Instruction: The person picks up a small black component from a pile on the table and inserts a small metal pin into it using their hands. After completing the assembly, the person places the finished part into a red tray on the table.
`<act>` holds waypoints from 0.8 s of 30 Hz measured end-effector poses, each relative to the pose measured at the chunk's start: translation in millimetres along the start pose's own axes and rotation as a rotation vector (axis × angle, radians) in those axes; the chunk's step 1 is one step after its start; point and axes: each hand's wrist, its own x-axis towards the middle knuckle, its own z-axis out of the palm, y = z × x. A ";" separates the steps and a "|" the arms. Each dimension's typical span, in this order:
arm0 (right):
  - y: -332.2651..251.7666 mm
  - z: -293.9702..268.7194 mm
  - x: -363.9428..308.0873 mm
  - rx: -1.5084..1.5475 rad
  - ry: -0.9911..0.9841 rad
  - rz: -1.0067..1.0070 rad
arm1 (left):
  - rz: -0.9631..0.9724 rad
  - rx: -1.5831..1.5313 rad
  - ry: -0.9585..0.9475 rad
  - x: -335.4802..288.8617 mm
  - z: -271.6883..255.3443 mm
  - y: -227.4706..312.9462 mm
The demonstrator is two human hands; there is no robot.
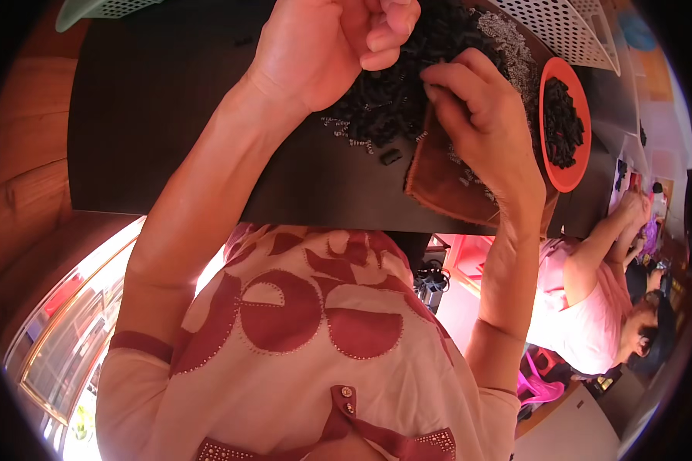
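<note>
A heap of small black pieces (380, 104) lies on the dark table, some of it hidden by my hands. My left hand (315, 50) is raised over the heap's left side, fingers curled inward; the top edge of the picture crops it, and what it holds, if anything, is hidden. At the heap's right side my right hand (480, 107) has thumb and forefinger pinched together, on something too small to make out. Small silvery coil-like pieces (507, 38) spread along the heap's far right. One black piece (390, 157) lies apart, nearer to me. Beneath my right hand is a brown cloth (438, 173).
An orange bowl (567, 180) of black pieces stands right of my right hand. Behind it is a white perforated basket (553, 27); a pale green basket (108, 8) sits at the far left. A co-worker in pink (584, 307) sits on the right.
</note>
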 end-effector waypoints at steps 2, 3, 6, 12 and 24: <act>-1.7 -2.5 -3.0 -0.072 -0.062 0.009 | 0.035 -0.006 0.039 -1.5 7.6 0.6; -3.0 -2.2 -3.3 -0.071 -0.063 0.006 | 0.037 -0.004 0.041 -0.4 2.6 0.5; -5.5 -2.1 -4.2 -0.154 -0.038 0.063 | 0.051 0.016 -0.028 3.7 -10.5 -1.4; -16.1 -2.7 -6.0 -0.023 -0.135 -0.005 | -0.004 0.003 -0.006 5.7 -6.0 -3.5; -13.8 3.9 -7.7 -0.130 -0.101 -0.002 | -0.026 0.005 0.024 3.9 -1.3 -4.8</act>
